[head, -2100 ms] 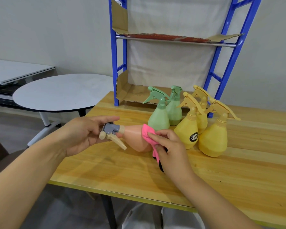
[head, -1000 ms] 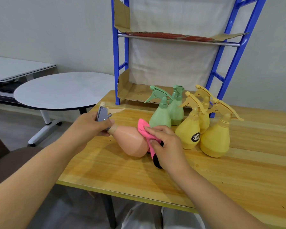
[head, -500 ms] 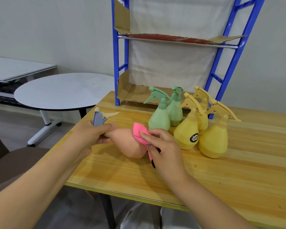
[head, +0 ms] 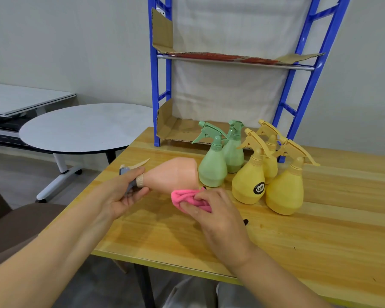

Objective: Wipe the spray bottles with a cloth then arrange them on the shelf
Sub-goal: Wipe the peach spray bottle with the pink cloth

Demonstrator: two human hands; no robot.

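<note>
Peach bottle (head: pixel 172 174) is now lying sideways above the table (head: pixel 298 236), left hand (head: pixel 122 192) fingers gripping its neck, while the right hand (head: pixel 213 210), fingers bunching the pink cloth (head: pixel 185 197), is sliding from flank to underside, so wiping is nearing its end.

The wooden table (head: pixel 298 241) carries two green spray bottles (head: pixel 212 168), three yellow ones (head: pixel 283 192) and the blue shelf (head: pixel 157 121).

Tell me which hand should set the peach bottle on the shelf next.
Probably the left hand: it already grips the peach bottle at its neck, while the right hand is occupied with the pink cloth and would have to release it.
</note>
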